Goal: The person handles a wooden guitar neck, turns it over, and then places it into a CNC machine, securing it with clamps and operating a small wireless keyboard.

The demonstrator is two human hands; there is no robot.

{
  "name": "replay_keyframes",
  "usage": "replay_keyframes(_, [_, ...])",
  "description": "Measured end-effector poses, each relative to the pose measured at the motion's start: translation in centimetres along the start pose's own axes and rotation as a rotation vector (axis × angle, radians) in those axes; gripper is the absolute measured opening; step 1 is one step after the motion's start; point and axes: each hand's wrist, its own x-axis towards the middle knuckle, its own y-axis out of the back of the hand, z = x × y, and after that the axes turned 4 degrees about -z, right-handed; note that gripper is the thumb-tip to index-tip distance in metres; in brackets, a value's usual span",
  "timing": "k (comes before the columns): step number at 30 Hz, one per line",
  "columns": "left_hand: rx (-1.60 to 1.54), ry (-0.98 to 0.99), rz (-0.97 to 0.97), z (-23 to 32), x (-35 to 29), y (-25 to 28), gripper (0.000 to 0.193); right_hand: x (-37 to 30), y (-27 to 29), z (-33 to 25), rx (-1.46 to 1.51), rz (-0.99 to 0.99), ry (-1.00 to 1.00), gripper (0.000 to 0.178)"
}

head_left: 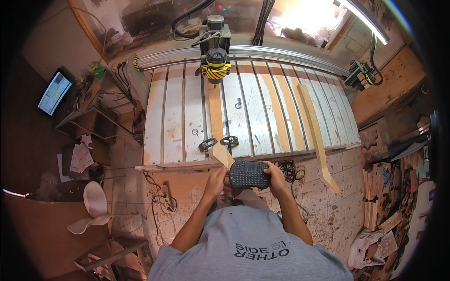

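A small black handheld keyboard [250, 174] with a touchpad is held in front of my body, just off the near edge of the machine bed. My right hand [278, 181] grips its right end, thumb on top. At its left end is my left hand [216, 185], closed, with some fingers partly hidden behind the keyboard. Just beyond the left hand, the shaped end of a wooden piece [221, 153] sticks out over the bed's edge. Two black clamps [206, 144] flank this wood. Over its far part stands the router spindle [216, 58] with a yellow-and-black striped skirt.
The slotted bed [194, 103] spreads ahead, with another long wooden piece [311, 117] overhanging its right front. A monitor [55, 92] and a white chair [95, 199] are at left. Cables [291, 171] lie on the floor; wood offcuts [375, 192] are piled at right.
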Motion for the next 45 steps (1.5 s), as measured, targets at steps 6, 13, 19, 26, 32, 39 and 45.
replay_keyframes(6, [0.003,-0.001,-0.009,0.2,-0.4,-0.3,0.049,-0.5,-0.3,-0.3,0.011,0.014,-0.027,0.037])
replay_keyframes(13, [0.032,0.003,-0.022,-0.3,-0.4,-0.4,0.049,-1.4,-0.2,0.2,0.023,0.045,-0.01,0.037])
replay_keyframes(19, [0.03,0.038,-0.042,-1.0,-0.2,-0.2,0.05,-2.2,-0.2,0.5,0.035,0.095,0.005,0.037])
replay_keyframes(26, [0.038,0.077,-0.025,-1.3,0.1,0.3,0.051,-2.6,0.0,0.5,0.029,0.064,0.006,0.037])
replay_keyframes(32, [0.009,0.032,0.023,-2.3,0.6,0.7,0.048,-2.5,0.2,0.8,0.046,0.06,0.005,0.037])
replay_keyframes(39, [0.25,-0.219,0.359,-4.6,3.0,4.2,0.036,-2.4,1.2,1.6,0.042,0.065,-0.003,0.041])
replay_keyframes(45, [0.347,-0.408,0.624,-4.9,5.2,6.1,0.034,-2.6,1.3,1.7,0.048,0.061,0.008,0.04])
